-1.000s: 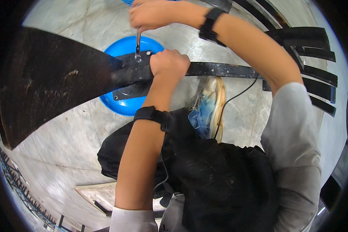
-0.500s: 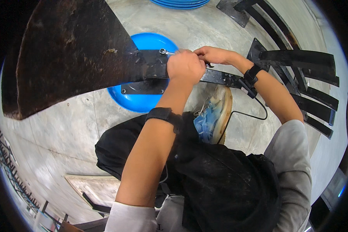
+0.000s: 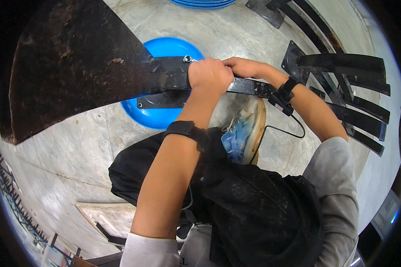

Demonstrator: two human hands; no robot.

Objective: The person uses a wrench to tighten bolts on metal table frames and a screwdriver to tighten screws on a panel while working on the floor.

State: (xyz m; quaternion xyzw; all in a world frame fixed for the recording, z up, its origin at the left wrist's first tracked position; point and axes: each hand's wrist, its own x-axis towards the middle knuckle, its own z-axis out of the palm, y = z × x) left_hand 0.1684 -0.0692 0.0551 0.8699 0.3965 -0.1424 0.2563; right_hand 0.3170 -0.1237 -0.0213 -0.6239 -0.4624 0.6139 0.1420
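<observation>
I log: left hand [image 3: 210,75], fisted over black bar [image 3: 249,86], upper centre; right hand [image 3: 245,67], adjoining, grip hidden, cannot tell; wrench [image 3: 187,58], ring end showing, upper centre; blue dish [image 3: 152,117], beneath.

- The left hand [image 3: 210,74] covers a stretch of the bar [image 3: 249,86]; its fingertips are out of sight.
- The wrench [image 3: 187,58] shows little beyond its ring end; the left hand hides the rest.
- The right hand's [image 3: 246,66] fingertips are hidden, so what they hold cannot be told.
- The plate [image 3: 161,100] and bar hide the middle of the blue disc [image 3: 153,118].
- The upper edge cuts the disc stack [image 3: 202,3] and the dark sheet [image 3: 75,75].
- Black cloth [image 3: 258,209] hides the shoe's [image 3: 243,135] heel.
- Items at lower left [image 3: 17,211] are too small to tell.
</observation>
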